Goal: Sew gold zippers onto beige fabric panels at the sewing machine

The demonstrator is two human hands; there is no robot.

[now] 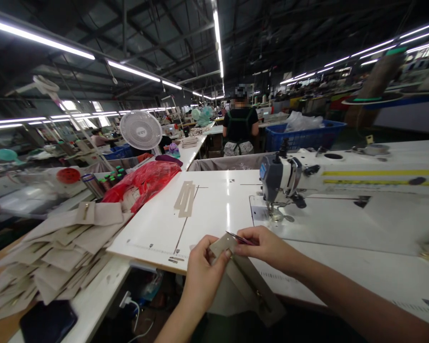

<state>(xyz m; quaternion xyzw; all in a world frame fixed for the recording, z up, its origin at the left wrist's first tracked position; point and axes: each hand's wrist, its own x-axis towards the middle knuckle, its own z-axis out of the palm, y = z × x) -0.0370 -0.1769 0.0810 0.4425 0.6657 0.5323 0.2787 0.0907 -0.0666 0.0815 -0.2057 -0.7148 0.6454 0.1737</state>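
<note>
Long factory hall, dark steel roof trusses, strip lights overhead. Glossy white sewing table (214, 209) under grey-and-white industrial sewing machine (280, 178); two narrow beige strips (185, 198) lie flat on top. Alongside, loose pile of beige fabric panels (46, 252), crumpled red plastic bag (143, 183). Co-worker (239, 126) stands ahead, near blue plastic crate (303, 136). Left hand (203, 278) pinches beige fabric piece (222, 244) above table edge; right hand (268, 247) closed on small pointed snips (240, 238), tips beside fabric.

Long strip lights (128, 70) hang under the dark steel roof beams (157, 38) of a big workshop. Left of a white fan (140, 130), bright windows (69, 105) line the far wall; to its right, past a white table (193, 152), sits a blue crate (303, 136).
</note>
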